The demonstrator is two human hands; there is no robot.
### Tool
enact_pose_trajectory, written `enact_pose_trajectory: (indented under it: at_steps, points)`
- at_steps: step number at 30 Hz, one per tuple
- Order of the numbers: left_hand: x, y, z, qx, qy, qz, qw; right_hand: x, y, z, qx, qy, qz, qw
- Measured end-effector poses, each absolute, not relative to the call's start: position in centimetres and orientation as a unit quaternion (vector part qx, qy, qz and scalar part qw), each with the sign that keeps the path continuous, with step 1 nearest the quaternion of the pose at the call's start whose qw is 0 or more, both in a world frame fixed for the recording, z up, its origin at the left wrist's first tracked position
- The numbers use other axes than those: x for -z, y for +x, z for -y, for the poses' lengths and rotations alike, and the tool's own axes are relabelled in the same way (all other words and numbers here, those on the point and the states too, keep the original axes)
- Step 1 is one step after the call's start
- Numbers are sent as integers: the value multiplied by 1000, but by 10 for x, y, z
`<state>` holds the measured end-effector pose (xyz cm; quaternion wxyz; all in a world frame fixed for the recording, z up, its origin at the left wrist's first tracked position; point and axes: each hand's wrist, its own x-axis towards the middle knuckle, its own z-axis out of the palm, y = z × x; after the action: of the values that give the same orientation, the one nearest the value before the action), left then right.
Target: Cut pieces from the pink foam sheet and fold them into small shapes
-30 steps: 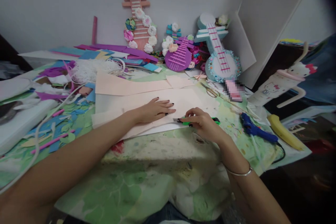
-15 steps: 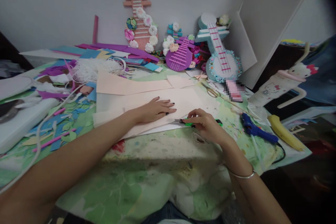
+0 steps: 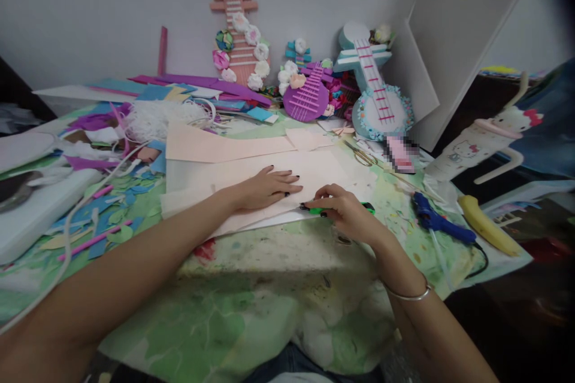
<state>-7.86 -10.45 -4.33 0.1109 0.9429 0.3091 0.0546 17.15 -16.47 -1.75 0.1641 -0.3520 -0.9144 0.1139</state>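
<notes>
My left hand [image 3: 269, 187] lies flat on a pale peach sheet [image 3: 314, 170], its fingers stretched out and slightly spread. In my right hand [image 3: 344, 206] is a green utility knife [image 3: 318, 210], pinched between the fingers near the sheet's front edge. The knife's tip points left, close to the fingertips of my left hand; whether the blade touches the paper I cannot tell. White board [image 3: 269, 222] shows beneath the peach sheet. Along the far side lies a cut peach piece [image 3: 224, 149] with a curved edge.
Behind stand instrument-shaped crafts, one purple [image 3: 308, 99] and one light blue [image 3: 381, 108]. Scissors [image 3: 360, 154], a blue glue gun [image 3: 440, 221], a banana [image 3: 487, 227] and a tumbler [image 3: 469, 146] are on the right. Coloured scraps [image 3: 121, 197] and a white cable [image 3: 67, 230] cover the left.
My right hand has slid a little to the left with the utility knife, bringing its tip nearer my left hand. The left hand has stayed in place.
</notes>
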Motion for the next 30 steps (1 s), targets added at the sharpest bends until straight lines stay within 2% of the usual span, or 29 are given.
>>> enact_pose_trajectory:
  at_steps: [19,30]
  points:
    - [46,-80,103,-64,946,-299,108,15,165,170,-92,-375,910,153]
    - [45,-78,104,-63,942,-313,108,11,171,179,-120,-401,897,141]
